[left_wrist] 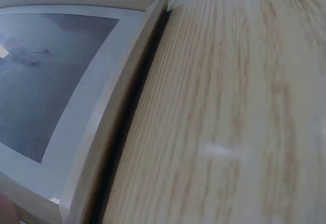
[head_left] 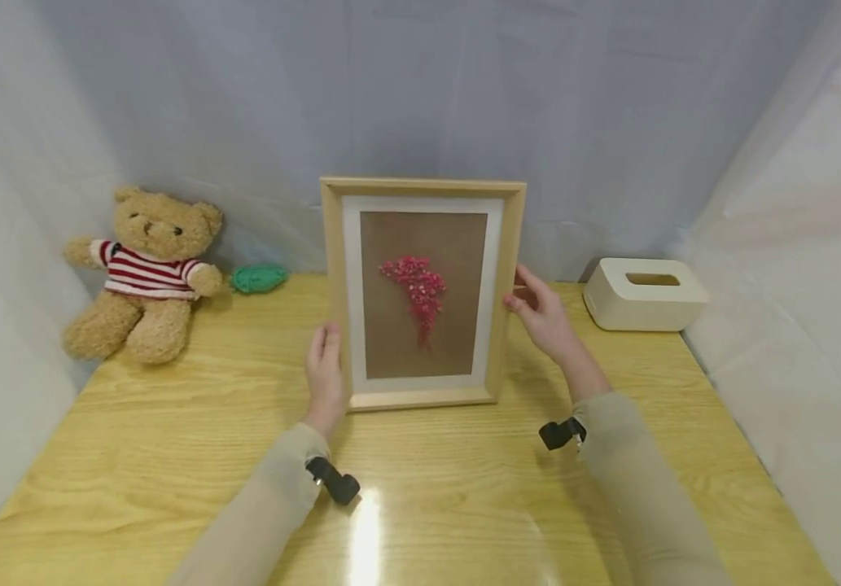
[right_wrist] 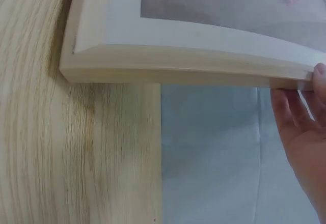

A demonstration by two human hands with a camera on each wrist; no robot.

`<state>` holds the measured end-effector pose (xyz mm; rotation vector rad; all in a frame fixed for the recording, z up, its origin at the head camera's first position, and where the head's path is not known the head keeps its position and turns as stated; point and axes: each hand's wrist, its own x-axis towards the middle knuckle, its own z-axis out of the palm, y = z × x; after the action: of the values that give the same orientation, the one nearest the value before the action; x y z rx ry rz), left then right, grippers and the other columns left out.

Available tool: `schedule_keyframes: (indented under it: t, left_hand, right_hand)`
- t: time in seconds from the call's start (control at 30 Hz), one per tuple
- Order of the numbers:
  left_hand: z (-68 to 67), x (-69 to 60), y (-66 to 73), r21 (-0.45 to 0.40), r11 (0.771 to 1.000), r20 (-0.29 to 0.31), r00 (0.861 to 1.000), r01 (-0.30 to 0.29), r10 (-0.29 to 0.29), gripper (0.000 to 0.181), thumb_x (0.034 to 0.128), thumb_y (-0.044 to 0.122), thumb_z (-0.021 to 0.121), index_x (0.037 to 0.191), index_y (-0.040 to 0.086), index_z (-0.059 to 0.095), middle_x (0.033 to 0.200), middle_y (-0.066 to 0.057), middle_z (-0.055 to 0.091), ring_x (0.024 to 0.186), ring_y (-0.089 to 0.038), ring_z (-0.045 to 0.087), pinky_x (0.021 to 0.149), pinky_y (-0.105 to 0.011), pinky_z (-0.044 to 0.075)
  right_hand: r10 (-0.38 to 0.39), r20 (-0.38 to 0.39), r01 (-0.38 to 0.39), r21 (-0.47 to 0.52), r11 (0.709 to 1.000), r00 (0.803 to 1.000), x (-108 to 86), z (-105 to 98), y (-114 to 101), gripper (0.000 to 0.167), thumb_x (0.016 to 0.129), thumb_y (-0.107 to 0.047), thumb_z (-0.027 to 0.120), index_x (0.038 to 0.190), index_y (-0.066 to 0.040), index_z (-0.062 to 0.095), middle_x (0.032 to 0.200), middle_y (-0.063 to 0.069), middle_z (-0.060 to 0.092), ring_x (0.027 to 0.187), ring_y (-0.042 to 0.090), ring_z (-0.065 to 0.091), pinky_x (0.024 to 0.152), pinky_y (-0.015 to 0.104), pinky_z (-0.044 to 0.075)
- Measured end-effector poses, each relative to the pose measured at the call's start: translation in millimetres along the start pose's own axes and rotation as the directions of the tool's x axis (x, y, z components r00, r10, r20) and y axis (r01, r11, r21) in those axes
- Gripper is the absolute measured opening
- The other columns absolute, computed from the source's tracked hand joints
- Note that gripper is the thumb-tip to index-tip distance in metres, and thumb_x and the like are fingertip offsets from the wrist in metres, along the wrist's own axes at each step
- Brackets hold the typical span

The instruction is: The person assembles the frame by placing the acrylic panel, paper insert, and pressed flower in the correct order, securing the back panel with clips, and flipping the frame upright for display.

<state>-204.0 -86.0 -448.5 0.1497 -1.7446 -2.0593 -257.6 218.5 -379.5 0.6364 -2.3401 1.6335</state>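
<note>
A picture frame (head_left: 420, 397) of light wood stands upright, leaning slightly back, its lower edge at the tabletop. Inside its white mat, a spray of pink-red dried flowers (head_left: 423, 293) lies on a brown backing. My left hand (head_left: 326, 378) holds the left side low down; only a sliver of that hand (left_wrist: 7, 210) shows in the left wrist view. On the opposite side, higher up, my right hand (head_left: 546, 320) pinches the edge. The right wrist view shows the right thumb (right_wrist: 320, 76) on the front and the other fingers reaching underneath and behind.
A teddy bear (head_left: 149, 273) in a red-and-white striped sweater sits at the back left, beside a small green object (head_left: 258, 279). A cream tissue box (head_left: 643, 295) stands at the back right. Grey sheeting (head_left: 420, 89) hangs behind the wooden table (head_left: 435, 488), with pale sheeting at both sides.
</note>
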Motion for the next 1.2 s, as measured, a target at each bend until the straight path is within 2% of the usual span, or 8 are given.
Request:
schedule_keyframes:
  t: [0.37, 0.43, 0.53, 0.67, 0.77, 0.93, 1.07, 1.2]
  left_hand:
    - [-3.0, 3.3, -1.4, -0.006, 0.993, 0.054, 0.992, -0.114, 0.114, 0.031, 0.1023, 0.018, 0.039, 0.107, -0.01, 0.053, 0.091, -0.001, 0.054, 0.086, -0.015, 0.051, 0.08, -0.026, 0.043]
    - [-2.2, 1.5, 6.0, -0.012, 0.992, 0.066, 0.99, -0.125, 0.125, 0.031, 0.1019, 0.015, 0.039, 0.107, -0.013, 0.052, 0.089, -0.002, 0.054, 0.084, -0.015, 0.051, 0.077, -0.026, 0.043]
    - [-1.6, 4.9, 7.1, 0.01, 0.995, 0.066, 0.993, -0.1, 0.1, 0.031, 0.1021, 0.015, 0.039, 0.109, -0.012, 0.052, 0.092, -0.003, 0.055, 0.088, -0.016, 0.051, 0.082, -0.027, 0.042]
    - [-0.7, 9.7, -1.5, 0.046, 0.998, 0.053, 0.998, -0.039, 0.037, 0.033, 0.1032, 0.022, 0.039, 0.112, -0.007, 0.053, 0.1, -0.003, 0.054, 0.097, -0.015, 0.048, 0.09, -0.03, 0.037]
    - [0.0, 9.1, -3.9, 0.062, 0.997, 0.048, 0.998, -0.034, 0.031, 0.034, 0.1031, 0.025, 0.039, 0.112, -0.005, 0.053, 0.102, -0.007, 0.053, 0.1, -0.017, 0.047, 0.093, -0.032, 0.036]
    - [-0.4, 7.4, -3.7, 0.098, 0.994, 0.055, 0.998, -0.043, 0.038, 0.039, 0.103, 0.024, 0.038, 0.12, -0.007, 0.051, 0.116, -0.02, 0.054, 0.111, -0.027, 0.048, 0.1, -0.039, 0.035]
    - [-1.7, 4.2, -2.3, 0.126, 0.992, 0.063, 0.997, 0.028, -0.037, 0.049, 0.1034, 0.027, 0.036, 0.137, -0.008, 0.041, 0.14, -0.024, 0.042, 0.132, -0.034, 0.036, 0.112, -0.042, 0.024]
    - [-3.0, 2.9, -2.3, 0.134, 0.987, 0.056, 0.994, 0.09, -0.098, 0.055, 0.1034, 0.031, 0.035, 0.143, -0.008, 0.033, 0.148, -0.023, 0.032, 0.139, -0.034, 0.026, 0.115, -0.041, 0.017]
  right_hand:
    - [-0.161, -0.086, 0.164, 0.021, 0.986, 0.983, -4.9, 6, 2, 0.054, 0.085, 0.017, 0.057, 0.136, 0.017, 0.037, 0.115, 0.036, 0.053, 0.09, -0.001, 0.057, 0.078, 0.015, 0.05]
    - [-0.192, -0.1, 0.195, 0.023, 0.981, 0.976, -5.4, 6, 2, 0.054, 0.084, 0.018, 0.057, 0.134, 0.019, 0.038, 0.114, 0.037, 0.053, 0.09, -0.002, 0.057, 0.077, 0.015, 0.05]
    - [-0.206, -0.112, 0.208, 0.013, 0.978, 0.972, -4.7, 7, -2, 0.053, 0.084, 0.017, 0.057, 0.134, 0.019, 0.038, 0.114, 0.037, 0.054, 0.091, 0.0, 0.057, 0.077, 0.014, 0.05]
    - [-0.161, -0.109, 0.162, 0.004, 0.987, 0.981, -3.9, 9, -1, 0.053, 0.087, 0.013, 0.057, 0.136, 0.016, 0.038, 0.115, 0.035, 0.054, 0.095, 0.019, 0.061, 0.079, 0.015, 0.049]
    - [-0.127, -0.108, 0.128, 0.001, 0.992, 0.986, -3.9, 9, 3, 0.053, 0.088, 0.011, 0.056, 0.138, 0.015, 0.037, 0.116, 0.034, 0.054, 0.097, 0.028, 0.06, 0.08, 0.015, 0.049]
    - [-0.073, -0.099, 0.076, 0.03, 0.997, 0.992, -3.9, 8, 0, 0.053, 0.09, 0.011, 0.054, 0.139, 0.014, 0.035, 0.119, 0.034, 0.052, 0.096, 0.011, 0.058, 0.082, 0.015, 0.047]
    - [-0.041, -0.086, 0.044, 0.035, 0.998, 0.995, -6.1, 8, -9, 0.052, 0.091, 0.011, 0.054, 0.139, 0.013, 0.035, 0.122, 0.035, 0.051, 0.094, 0.002, 0.056, 0.082, 0.014, 0.047]
    - [-0.025, -0.069, 0.026, 0.01, 1.0, 0.997, -9.3, 7, -25, 0.051, 0.091, 0.012, 0.054, 0.138, 0.016, 0.035, 0.123, 0.036, 0.05, 0.094, 0.005, 0.056, 0.082, 0.015, 0.047]
